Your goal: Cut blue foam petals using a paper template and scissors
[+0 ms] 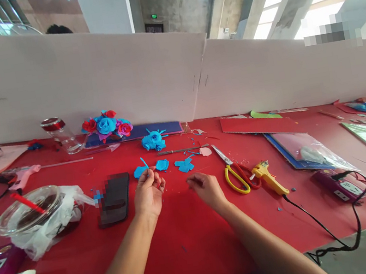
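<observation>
My left hand [148, 192] is closed, thumb and fingertips pinching a thin blue paper strip [144, 162] that points upward. To its right my right hand [207, 189] hovers over the red table [187, 244] with its fingers pressed together; whether anything is between them cannot be made out. Just beyond the hands lie blue paper petals [184, 165], a second blue piece [162, 164] and a third one [139, 172], partly behind the left fingers. Further back rests a cluster of small blue paper flowers [153, 140], with a thin metal rod [181, 150] in front of it.
Scissors [237, 177] and a yellow glue gun [269, 178] lie right of my right hand, its cord hanging over the edge. On the left are a phone [114, 200], a drink cup [29, 212], a pink glue gun [23, 177] and a bottle [63, 136] beside a paper bouquet [107, 126].
</observation>
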A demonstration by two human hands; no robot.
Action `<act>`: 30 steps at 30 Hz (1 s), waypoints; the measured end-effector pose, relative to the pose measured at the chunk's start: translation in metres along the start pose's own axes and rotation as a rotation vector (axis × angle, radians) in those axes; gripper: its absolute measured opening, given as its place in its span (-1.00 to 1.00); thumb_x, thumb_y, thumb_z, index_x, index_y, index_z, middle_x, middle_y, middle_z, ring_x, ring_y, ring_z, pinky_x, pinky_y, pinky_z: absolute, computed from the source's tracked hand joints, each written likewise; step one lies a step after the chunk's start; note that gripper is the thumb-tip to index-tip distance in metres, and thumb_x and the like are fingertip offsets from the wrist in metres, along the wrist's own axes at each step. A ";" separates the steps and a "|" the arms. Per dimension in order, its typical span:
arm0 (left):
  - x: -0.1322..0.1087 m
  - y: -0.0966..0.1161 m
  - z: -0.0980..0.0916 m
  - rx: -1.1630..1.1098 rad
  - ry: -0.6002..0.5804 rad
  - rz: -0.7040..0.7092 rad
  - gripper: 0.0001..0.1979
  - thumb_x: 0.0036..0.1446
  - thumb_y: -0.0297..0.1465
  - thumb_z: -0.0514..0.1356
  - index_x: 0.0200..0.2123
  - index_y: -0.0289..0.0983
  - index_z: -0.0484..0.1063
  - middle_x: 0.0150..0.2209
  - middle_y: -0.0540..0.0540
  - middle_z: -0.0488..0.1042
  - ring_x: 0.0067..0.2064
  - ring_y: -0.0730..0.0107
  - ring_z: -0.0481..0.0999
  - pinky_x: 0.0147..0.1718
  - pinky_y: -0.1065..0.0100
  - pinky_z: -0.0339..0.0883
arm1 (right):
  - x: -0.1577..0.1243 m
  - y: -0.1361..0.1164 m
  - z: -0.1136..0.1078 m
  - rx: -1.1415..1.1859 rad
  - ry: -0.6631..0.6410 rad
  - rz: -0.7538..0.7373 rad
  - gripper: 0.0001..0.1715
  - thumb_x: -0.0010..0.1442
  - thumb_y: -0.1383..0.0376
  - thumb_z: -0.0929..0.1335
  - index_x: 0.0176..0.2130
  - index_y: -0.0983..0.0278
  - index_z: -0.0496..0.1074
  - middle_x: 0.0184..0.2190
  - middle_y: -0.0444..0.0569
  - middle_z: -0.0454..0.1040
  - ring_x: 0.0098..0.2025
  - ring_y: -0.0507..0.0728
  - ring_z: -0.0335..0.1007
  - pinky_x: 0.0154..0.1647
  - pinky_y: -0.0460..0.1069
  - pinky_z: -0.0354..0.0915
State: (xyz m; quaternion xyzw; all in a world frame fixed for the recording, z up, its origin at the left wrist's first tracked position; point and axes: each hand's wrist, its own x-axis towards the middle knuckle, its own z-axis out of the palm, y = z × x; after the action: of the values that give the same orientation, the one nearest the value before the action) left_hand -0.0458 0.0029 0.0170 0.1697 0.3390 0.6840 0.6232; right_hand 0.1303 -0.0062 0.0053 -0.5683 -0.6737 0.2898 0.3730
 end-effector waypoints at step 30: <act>0.001 -0.005 0.001 0.381 0.103 0.023 -0.74 -0.21 -0.28 0.32 -0.37 -0.26 0.54 -0.52 0.03 0.41 -0.57 0.59 0.10 -0.57 0.45 -0.06 | 0.095 -0.011 0.062 -0.052 0.122 -0.024 -0.82 0.03 0.38 0.27 -0.33 0.24 0.45 -0.47 -0.11 0.54 -0.42 0.08 0.45 -0.41 -0.09 0.26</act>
State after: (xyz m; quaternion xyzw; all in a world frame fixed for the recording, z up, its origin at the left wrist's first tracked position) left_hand -0.0414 0.0038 0.0143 0.2534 0.4915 0.6225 0.5538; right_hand 0.0652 0.0873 -0.0040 -0.5861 -0.6638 0.2325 0.4022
